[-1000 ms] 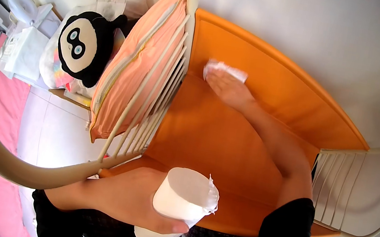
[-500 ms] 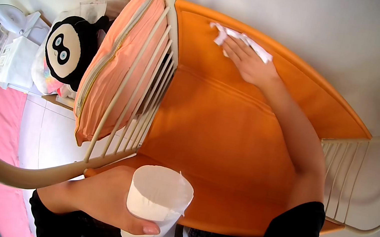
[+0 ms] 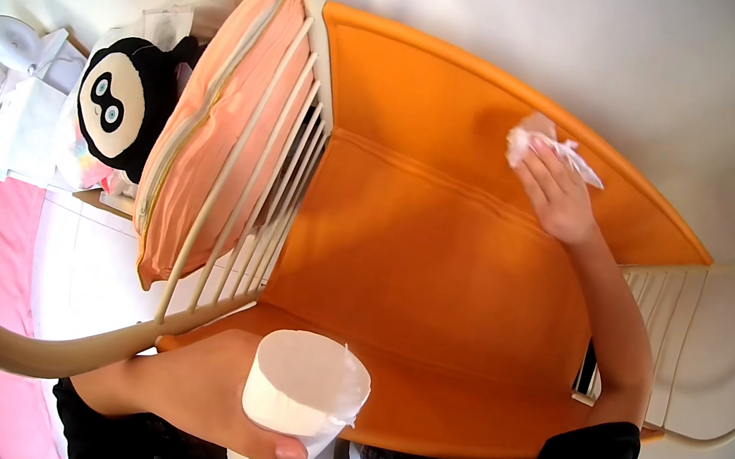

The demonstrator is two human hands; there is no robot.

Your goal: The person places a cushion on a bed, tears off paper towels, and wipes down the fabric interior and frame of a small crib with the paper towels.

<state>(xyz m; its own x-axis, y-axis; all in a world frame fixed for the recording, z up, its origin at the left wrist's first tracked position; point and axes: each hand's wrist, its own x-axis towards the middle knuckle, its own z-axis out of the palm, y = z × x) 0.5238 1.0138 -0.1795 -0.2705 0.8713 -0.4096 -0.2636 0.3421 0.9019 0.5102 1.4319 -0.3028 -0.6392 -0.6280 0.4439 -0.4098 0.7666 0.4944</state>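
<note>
My left hand (image 3: pixel 254 426) is closed around a white roll of toilet paper (image 3: pixel 309 367), which I hold tilted in front of my body with its flat end facing up. A loose edge of paper hangs off the roll's right side. My right hand (image 3: pixel 559 190) is stretched out to the upper right, its fingers pressing a crumpled piece of tissue (image 3: pixel 535 141) against the raised back panel (image 3: pixel 413 80) of an orange, smooth, leather-like bench (image 3: pixel 421 259). Part of the tissue is hidden under the fingers.
Cream metal rails (image 3: pixel 226 195) close off the bench's left end, with a peach cushion (image 3: pixel 215 144) leaning outside them. A black plush toy (image 3: pixel 129 104) sits beyond. At the right end stands another cream rail frame (image 3: pixel 718 360), by a white wall (image 3: pixel 670 76).
My right hand has moved to the right and slightly down along the orange back panel with the tissue. My left hand keeps the toilet paper roll in nearly the same place.
</note>
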